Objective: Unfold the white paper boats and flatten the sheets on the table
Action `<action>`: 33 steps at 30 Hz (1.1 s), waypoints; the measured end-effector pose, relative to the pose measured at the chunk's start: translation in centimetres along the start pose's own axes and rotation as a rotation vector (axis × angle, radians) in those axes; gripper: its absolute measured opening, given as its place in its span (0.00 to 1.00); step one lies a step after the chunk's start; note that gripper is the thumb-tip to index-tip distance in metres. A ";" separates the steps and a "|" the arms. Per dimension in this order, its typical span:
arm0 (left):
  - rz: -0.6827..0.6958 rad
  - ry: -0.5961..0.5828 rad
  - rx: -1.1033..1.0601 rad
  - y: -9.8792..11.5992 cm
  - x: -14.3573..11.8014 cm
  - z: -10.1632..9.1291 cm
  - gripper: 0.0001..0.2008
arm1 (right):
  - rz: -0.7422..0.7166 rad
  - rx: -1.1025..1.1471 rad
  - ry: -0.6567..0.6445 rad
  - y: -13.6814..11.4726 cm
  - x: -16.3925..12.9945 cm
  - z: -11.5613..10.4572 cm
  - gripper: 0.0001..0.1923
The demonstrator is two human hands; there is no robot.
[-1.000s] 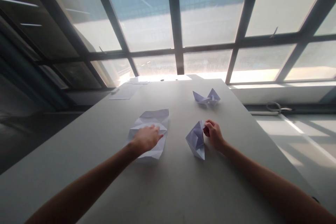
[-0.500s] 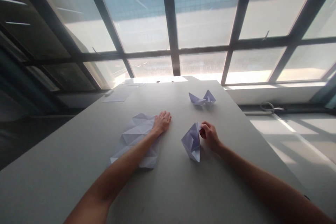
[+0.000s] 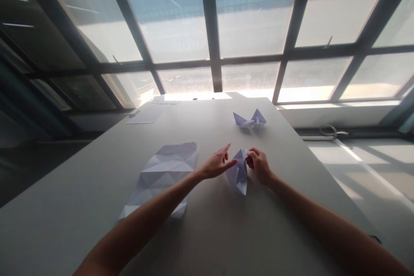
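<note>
A white paper boat point(image 3: 240, 177) sits on the white table point(image 3: 207, 241), a bit right of the middle and on the near side. It leans, with one sharp tip toward the near side. The right hand point(image 3: 258, 165) is at its right side, with thumb and fingers curled in and pinched on the boat's far right edge. The left hand point(image 3: 217, 164) is at its left side. Its thumb and pointing finger are spread apart, and the pointing finger aims to the far side. The thumb is over the boat's left part, but one cannot tell if it touches the paper.

To the left lies a creased paper sheet point(image 3: 170, 161), spread out and full of fold lines. The left arm covers some of its near part. Past the hands, on the far right of the table, sits another paper boat point(image 3: 248, 124) with two pointy ends up. Flat papers point(image 3: 144, 116) lie at the far left. Behind the table are big windows point(image 3: 181, 30) with dark bars point(image 3: 212, 30). On the right, a looped cable point(image 3: 329, 131) lies beyond the sunny floor point(image 3: 371, 168).
</note>
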State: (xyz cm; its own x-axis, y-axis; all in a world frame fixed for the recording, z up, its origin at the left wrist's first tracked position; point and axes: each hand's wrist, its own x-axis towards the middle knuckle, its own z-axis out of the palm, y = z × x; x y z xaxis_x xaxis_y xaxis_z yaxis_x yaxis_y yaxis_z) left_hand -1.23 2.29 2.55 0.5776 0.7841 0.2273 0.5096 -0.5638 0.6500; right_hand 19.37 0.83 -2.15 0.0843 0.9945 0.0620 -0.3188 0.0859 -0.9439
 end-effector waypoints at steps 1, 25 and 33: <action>-0.009 -0.079 -0.087 0.3 0.1 0.7 0.31 | 0.006 0.010 -0.003 -0.1 0.0 -0.1 0.08; -0.352 0.371 -1.137 -2.2 -0.3 2.3 0.19 | -0.038 -0.309 -0.122 -0.1 -0.2 0.1 0.17; -0.538 0.451 -1.271 -2.2 0.0 1.9 0.19 | 0.020 -0.256 -0.082 0.0 -0.1 -0.2 0.16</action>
State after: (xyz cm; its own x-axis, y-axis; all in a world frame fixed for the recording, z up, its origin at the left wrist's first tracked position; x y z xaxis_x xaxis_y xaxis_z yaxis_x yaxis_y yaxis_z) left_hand -1.11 2.98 -0.27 0.1343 0.9709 -0.1983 -0.4413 0.2378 0.8653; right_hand 19.56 0.73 -2.22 0.0008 0.9983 0.0590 -0.0699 0.0589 -0.9958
